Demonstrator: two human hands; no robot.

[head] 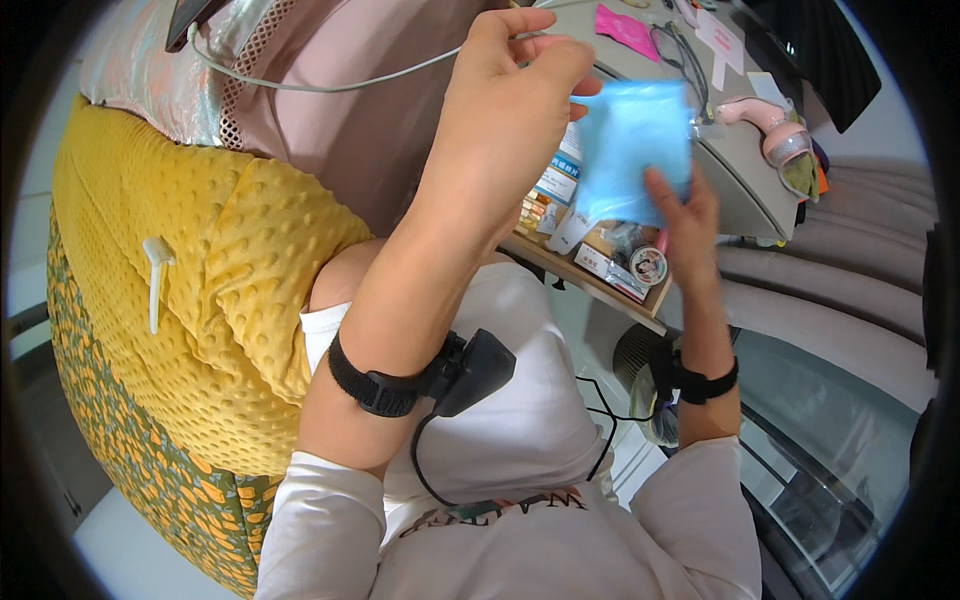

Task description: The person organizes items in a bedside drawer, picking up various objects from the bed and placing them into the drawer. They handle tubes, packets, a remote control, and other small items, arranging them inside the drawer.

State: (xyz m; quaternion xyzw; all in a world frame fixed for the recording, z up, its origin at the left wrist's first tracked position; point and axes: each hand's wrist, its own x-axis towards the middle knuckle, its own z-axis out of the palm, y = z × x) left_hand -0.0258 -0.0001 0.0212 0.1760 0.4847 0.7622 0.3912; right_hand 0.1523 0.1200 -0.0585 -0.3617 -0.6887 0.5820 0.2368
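Note:
A light-blue packet [637,150] in a clear wrapper is held up above an open drawer [555,262]. My right hand [686,217] grips its lower right part, thumb on the front, slightly blurred. At its upper left corner is my left hand [525,67], with fingers curled; whether they pinch the corner is hidden behind the hand. Under the packet the drawer holds a white bottle with a blue label [559,176], small boxes [596,259], a round tin [648,265] and other small items.
The grey desktop [720,157] carries a pink packet [626,31], a dark cable [686,60] and a pink handheld device [772,127]. A white cable [337,88] runs behind my left hand. On the yellow blanket [202,225] at the left lies a small white tool [156,281].

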